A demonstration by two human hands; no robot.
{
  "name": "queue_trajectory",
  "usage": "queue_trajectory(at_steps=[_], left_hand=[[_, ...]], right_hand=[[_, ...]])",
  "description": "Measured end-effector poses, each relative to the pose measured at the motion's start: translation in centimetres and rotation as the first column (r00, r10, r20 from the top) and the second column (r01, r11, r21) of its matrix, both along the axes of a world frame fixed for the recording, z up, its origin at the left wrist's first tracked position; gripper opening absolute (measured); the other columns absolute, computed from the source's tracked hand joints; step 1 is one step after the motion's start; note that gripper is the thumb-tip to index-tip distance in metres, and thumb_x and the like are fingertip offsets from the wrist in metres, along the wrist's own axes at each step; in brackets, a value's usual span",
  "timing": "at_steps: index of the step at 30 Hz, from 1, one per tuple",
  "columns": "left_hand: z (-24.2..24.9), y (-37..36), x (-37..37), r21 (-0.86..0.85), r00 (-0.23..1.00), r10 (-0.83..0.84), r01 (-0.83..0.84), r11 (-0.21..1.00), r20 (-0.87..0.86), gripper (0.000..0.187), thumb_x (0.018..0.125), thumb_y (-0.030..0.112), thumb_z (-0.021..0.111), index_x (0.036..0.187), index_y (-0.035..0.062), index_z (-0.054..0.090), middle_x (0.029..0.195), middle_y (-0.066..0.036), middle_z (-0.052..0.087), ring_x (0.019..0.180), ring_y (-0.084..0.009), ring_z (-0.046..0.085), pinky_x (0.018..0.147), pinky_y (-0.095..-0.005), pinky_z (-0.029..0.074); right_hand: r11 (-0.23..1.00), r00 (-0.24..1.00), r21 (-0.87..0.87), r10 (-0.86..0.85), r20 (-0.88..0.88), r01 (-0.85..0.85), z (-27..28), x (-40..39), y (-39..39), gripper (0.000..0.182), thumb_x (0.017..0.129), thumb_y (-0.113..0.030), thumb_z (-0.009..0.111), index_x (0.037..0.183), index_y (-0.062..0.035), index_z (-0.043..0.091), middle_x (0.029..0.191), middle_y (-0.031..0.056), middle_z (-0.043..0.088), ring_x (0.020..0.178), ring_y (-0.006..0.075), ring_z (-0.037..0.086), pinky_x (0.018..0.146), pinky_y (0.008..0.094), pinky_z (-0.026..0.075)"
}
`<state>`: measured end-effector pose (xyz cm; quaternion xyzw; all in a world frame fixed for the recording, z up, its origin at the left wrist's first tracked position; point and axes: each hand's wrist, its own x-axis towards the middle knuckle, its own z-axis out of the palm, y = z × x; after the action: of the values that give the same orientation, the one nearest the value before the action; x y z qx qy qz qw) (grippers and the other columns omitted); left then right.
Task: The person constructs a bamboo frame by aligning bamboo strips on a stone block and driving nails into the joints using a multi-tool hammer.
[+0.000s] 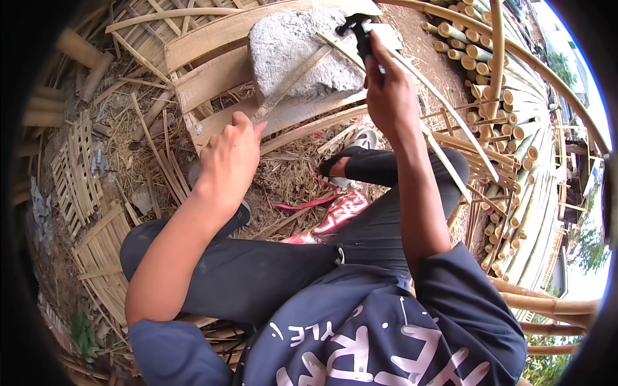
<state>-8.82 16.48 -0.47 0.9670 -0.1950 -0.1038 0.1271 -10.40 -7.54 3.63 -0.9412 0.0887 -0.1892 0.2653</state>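
My left hand point(228, 157) is closed around the near end of a thin bamboo strip point(296, 82). The strip slants up and to the right across a pale, rough stone block point(278, 48). Above the block's right side, my right hand point(391, 87) grips a black claw hammer point(362, 32) by its handle, with the head raised at the top of the view. Another narrow strip crosses the far end of the held one, near the hammer head. Under the block lies a bench of wide bamboo slats point(215, 85).
Long thin strips point(444, 106) run past my right forearm. Cut bamboo poles point(515, 154) are stacked on the right. Woven bamboo panels point(77, 170) lie at left, over ground strewn with shavings point(283, 186). Between my legs is a red-and-white bag point(338, 215).
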Motion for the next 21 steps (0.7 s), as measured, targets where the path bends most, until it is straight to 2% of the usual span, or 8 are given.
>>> queue_trajectory(at_steps=[3, 5, 7, 11, 13, 15, 17, 21], left_hand=[[-0.2, 0.2, 0.0, 0.030, 1.000, -0.002, 0.002, 1.000, 0.019, 0.039, 0.105, 0.034, 0.047, 0.093, -0.0032, 0.053, 0.074, -0.027, 0.068, 0.076, -0.0436, 0.070, 0.062, -0.0492, 0.060], [-0.5, 0.2, 0.2, 0.059, 0.996, -0.022, 0.017, 0.998, 0.085, 0.037, 0.104, 0.035, 0.050, 0.092, -0.0004, 0.054, 0.072, -0.022, 0.069, 0.073, -0.0369, 0.073, 0.059, -0.0427, 0.062], [-0.5, -0.1, -0.2, 0.050, 0.997, -0.040, 0.037, 0.998, 0.067, 0.038, 0.104, 0.034, 0.050, 0.092, -0.0010, 0.054, 0.073, -0.023, 0.069, 0.073, -0.0372, 0.073, 0.059, -0.0428, 0.062], [-0.6, 0.2, 0.0, 0.022, 0.998, -0.027, 0.026, 0.999, 0.064, 0.038, 0.104, 0.033, 0.050, 0.092, -0.0023, 0.053, 0.075, -0.024, 0.069, 0.074, -0.0375, 0.073, 0.059, -0.0426, 0.062], [-0.4, 0.0, 0.0, -0.020, 1.000, 0.003, -0.003, 1.000, 0.006, 0.039, 0.105, 0.033, 0.047, 0.095, -0.0046, 0.052, 0.075, -0.030, 0.066, 0.079, -0.0462, 0.069, 0.063, -0.0515, 0.059], [-0.4, 0.0, -0.1, -0.019, 1.000, 0.003, -0.003, 1.000, 0.002, 0.039, 0.105, 0.033, 0.047, 0.094, -0.0044, 0.052, 0.075, -0.030, 0.066, 0.079, -0.0460, 0.069, 0.062, -0.0515, 0.059], [-0.6, 0.2, -0.1, -0.012, 1.000, 0.001, -0.001, 1.000, -0.001, 0.039, 0.105, 0.033, 0.046, 0.095, -0.0042, 0.052, 0.076, -0.030, 0.067, 0.079, -0.0460, 0.069, 0.063, -0.0518, 0.059], [-0.5, -0.1, -0.1, -0.007, 1.000, 0.016, -0.016, 1.000, -0.006, 0.040, 0.105, 0.034, 0.046, 0.094, -0.0046, 0.052, 0.076, -0.030, 0.067, 0.080, -0.0461, 0.069, 0.063, -0.0518, 0.059]], right_hand=[[0.954, 0.843, 0.293, -0.207, 0.496, 0.062, -1.0, -0.2, 1.5, 0.055, 0.099, -0.008, 0.048, 0.152, -0.0023, 0.034, 0.082, 0.0301, 0.067, 0.069, 0.0417, 0.068, 0.066, 0.0457, 0.053], [0.987, 0.979, -0.158, -0.033, -0.202, 0.000, -1.9, 0.5, 0.2, 0.053, 0.099, -0.010, 0.049, 0.151, -0.0048, 0.037, 0.086, 0.0291, 0.068, 0.075, 0.0443, 0.068, 0.070, 0.0509, 0.052], [0.981, 0.996, -0.193, 0.036, 0.079, -0.020, -1.4, 0.9, -0.1, 0.050, 0.103, -0.016, 0.051, 0.152, -0.0203, 0.042, 0.081, 0.0119, 0.069, 0.054, 0.0127, 0.053, 0.054, 0.0329, 0.048], [0.960, 0.812, 0.273, -0.205, 0.546, 0.059, -2.8, 0.3, 0.8, 0.051, 0.103, -0.014, 0.052, 0.152, -0.0074, 0.039, 0.075, 0.0055, 0.062, 0.064, 0.0127, 0.057, 0.065, 0.0294, 0.051], [0.959, 0.999, -0.283, 0.028, 0.041, -0.015, -3.4, 0.8, 0.3, 0.052, 0.103, -0.010, 0.051, 0.153, -0.0141, 0.038, 0.081, 0.0103, 0.065, 0.066, 0.0183, 0.059, 0.068, 0.0321, 0.052], [0.993, 1.000, -0.114, 0.013, 0.001, -0.012, -0.3, 0.2, -0.9, 0.051, 0.103, -0.011, 0.052, 0.152, -0.0166, 0.041, 0.077, 0.0119, 0.063, 0.063, 0.0160, 0.057, 0.063, 0.0306, 0.050], [0.963, 0.856, 0.268, -0.108, 0.505, -0.037, -0.1, 0.5, 0.7, 0.049, 0.102, -0.012, 0.052, 0.150, -0.0153, 0.044, 0.066, 0.0148, 0.054, 0.059, 0.0125, 0.054, 0.052, 0.0299, 0.046], [0.982, 1.000, -0.188, 0.005, 0.009, -0.003, -4.0, 1.3, -1.3, 0.050, 0.102, -0.015, 0.053, 0.151, -0.0169, 0.043, 0.063, 0.0149, 0.055, 0.062, 0.0166, 0.060, 0.068, 0.0373, 0.052]])
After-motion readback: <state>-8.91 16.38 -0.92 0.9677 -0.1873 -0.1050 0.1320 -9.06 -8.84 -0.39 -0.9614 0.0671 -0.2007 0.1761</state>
